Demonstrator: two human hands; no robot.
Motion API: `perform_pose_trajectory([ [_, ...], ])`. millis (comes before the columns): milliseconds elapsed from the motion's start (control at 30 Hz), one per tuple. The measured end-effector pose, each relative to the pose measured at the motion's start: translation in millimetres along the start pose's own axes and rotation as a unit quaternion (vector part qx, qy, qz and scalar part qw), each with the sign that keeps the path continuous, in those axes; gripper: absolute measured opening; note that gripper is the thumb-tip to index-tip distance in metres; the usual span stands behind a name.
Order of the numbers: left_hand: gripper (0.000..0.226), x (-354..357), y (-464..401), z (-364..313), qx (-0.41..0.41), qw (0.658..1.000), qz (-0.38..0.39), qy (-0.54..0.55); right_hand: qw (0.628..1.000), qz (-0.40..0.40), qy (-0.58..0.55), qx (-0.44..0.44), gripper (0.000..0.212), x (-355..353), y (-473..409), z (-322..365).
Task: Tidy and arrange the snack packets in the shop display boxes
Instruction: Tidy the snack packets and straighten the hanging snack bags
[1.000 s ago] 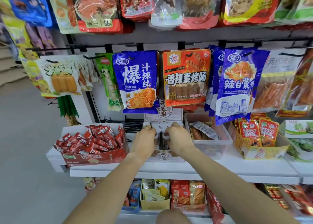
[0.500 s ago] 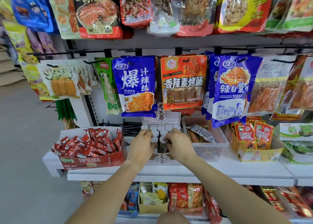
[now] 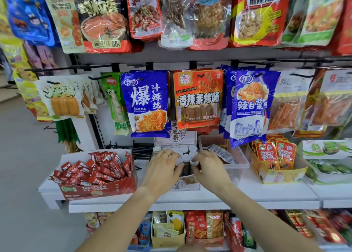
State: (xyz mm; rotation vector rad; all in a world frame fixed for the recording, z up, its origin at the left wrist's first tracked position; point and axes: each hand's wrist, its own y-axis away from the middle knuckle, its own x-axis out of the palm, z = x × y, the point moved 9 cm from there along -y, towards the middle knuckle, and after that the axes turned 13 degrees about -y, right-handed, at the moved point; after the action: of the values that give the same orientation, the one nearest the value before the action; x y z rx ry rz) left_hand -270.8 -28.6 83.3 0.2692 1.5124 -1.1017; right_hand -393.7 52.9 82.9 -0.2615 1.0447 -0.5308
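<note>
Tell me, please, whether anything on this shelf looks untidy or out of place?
Yes: the red sachets in the Nescafe box lie heaped at all angles rather than in rows. The orange packets in the yellow box stand upright and neat.

Hands shifting over the white-capped bottles

The left hand (image 3: 163,170) and right hand (image 3: 209,169) are working nearer the front of the white display box (image 3: 178,185), fingers now curling over the front white-capped bottles (image 3: 187,159) instead of gripping farther back.
</note>
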Motion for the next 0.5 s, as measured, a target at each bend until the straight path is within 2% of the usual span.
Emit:
perform_pose_trajectory([
  [100,0.042,-44,-12,-10,0.002,0.998,-0.056,0.016,0.999,-0.036,-0.015,-0.014,0.023,-37,8,14],
  [233,0.042,-109,-37,-35,0.035,0.993,-0.108,0.04,0.994,-0.103,-0.023,-0.01,0.022,-108,19,30],
  [367,0.054,-146,-54,-86,0.099,0.988,-0.118,0.034,0.983,-0.176,-0.024,0.055,0.036,-173,44,17],
  [500,0.059,-150,-53,-133,0.157,0.982,-0.102,0.031,0.963,-0.24,-0.003,0.119,0.051,-227,91,-2],
])
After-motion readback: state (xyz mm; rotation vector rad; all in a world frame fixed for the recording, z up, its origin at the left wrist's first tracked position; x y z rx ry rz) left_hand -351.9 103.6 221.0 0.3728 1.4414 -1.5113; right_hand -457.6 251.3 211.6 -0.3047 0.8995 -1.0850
